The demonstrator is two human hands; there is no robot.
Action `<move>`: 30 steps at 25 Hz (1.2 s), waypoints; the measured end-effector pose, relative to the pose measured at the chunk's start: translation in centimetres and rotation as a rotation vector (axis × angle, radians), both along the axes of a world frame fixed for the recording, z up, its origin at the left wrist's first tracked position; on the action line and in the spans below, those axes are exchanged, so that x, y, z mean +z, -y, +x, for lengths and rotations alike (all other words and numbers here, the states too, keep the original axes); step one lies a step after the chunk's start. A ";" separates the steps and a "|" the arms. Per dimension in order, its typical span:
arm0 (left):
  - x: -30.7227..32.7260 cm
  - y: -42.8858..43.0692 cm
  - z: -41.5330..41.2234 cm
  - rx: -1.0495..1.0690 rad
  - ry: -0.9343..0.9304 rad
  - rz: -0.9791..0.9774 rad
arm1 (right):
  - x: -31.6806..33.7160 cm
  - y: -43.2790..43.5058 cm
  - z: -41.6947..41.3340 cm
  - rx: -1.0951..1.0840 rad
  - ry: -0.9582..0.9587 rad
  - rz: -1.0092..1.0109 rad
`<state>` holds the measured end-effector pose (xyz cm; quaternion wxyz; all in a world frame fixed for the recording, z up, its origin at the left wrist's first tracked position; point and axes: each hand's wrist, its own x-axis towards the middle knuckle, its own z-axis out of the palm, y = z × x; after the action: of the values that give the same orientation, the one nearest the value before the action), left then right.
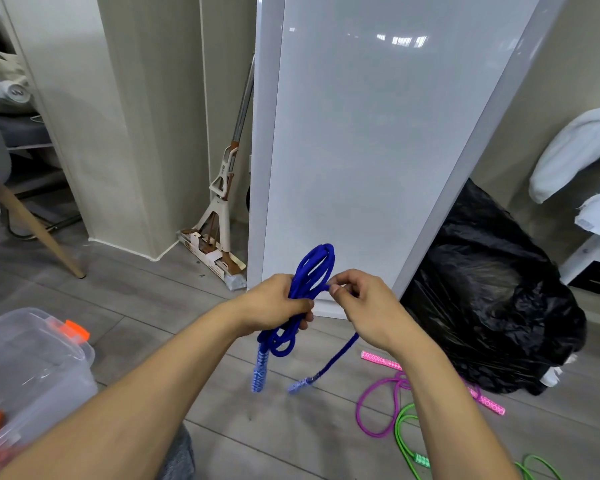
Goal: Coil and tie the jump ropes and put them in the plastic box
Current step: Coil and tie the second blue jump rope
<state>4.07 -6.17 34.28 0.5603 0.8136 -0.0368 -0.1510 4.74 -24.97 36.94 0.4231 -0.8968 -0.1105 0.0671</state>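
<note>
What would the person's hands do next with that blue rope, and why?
Probably wind the free tail round the coil: the left hand grips the looped blue rope, while the right hand pinches one strand whose tail hangs loose below.

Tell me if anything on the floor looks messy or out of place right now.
Yes. The pink jump rope and the green jump rope sprawl loose and uncoiled on the floor at right, beside the black bag, handles scattered. The blue jump rope, held up mid-coil, looks fine.
</note>
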 end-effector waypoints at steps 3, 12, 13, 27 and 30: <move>-0.8 -0.8 0.4 -0.030 -0.006 0.372 | 0.3 0.9 -0.3 0.088 -0.089 -0.266; -0.2 0.8 -0.9 -0.348 0.074 0.968 | 3.1 2.1 -1.1 0.045 0.272 0.116; 0.4 1.4 -1.6 -0.406 0.132 0.907 | 2.8 2.3 -0.6 -0.005 0.293 0.184; 1.5 0.0 -0.3 0.308 0.217 -0.047 | -0.2 1.8 -0.4 0.153 -0.065 0.009; 0.4 -1.7 0.3 0.192 0.375 0.574 | 0.8 1.8 -0.9 0.228 0.024 -0.137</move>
<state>4.33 -4.47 34.70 0.3040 0.9512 -0.0184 0.0498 3.88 -26.73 37.74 0.3492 -0.9060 -0.2117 0.1115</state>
